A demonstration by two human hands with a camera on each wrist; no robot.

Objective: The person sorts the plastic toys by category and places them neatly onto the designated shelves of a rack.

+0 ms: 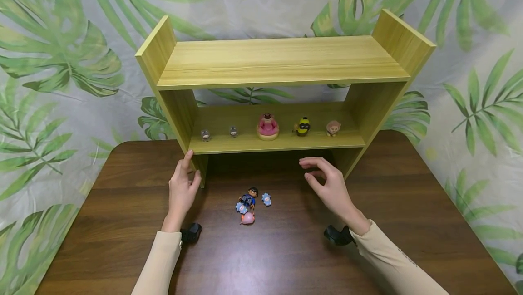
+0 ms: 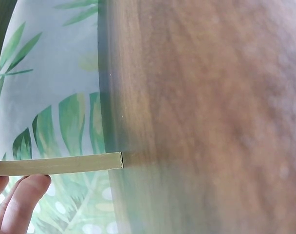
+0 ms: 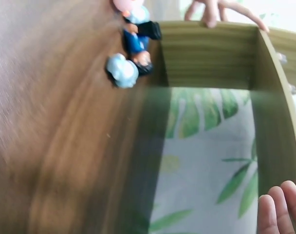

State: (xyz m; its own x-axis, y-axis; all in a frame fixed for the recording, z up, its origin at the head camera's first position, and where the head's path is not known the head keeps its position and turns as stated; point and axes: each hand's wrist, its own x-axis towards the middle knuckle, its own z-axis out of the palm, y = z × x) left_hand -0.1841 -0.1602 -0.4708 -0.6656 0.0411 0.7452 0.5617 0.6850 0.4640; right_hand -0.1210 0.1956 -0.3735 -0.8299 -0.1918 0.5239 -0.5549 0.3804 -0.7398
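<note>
My left hand (image 1: 182, 190) rests against the left side panel (image 1: 176, 118) of a wooden shelf, its index finger reaching up to the corner of the middle board (image 1: 282, 146). In the left wrist view, fingertips (image 2: 38, 183) lie along the panel's edge (image 2: 80, 163). My right hand (image 1: 328, 186) hovers before the lower opening near the right panel, fingers loosely bent and holding nothing. Between the hands on the table lie a toy figure in blue with black hair (image 1: 250, 197), two light-blue petal-edged figures (image 1: 267, 199) (image 1: 241, 208) and a round pink figure (image 1: 247, 218).
Along the middle board stand two small grey figures (image 1: 205, 135) (image 1: 233, 131), a pink bear in a ring (image 1: 268, 127), a yellow-and-black figure (image 1: 303, 126) and a pale pink figure (image 1: 333, 128). The shelf stands at the back of the brown table (image 1: 261, 258), before a leaf-patterned cloth (image 1: 261, 4).
</note>
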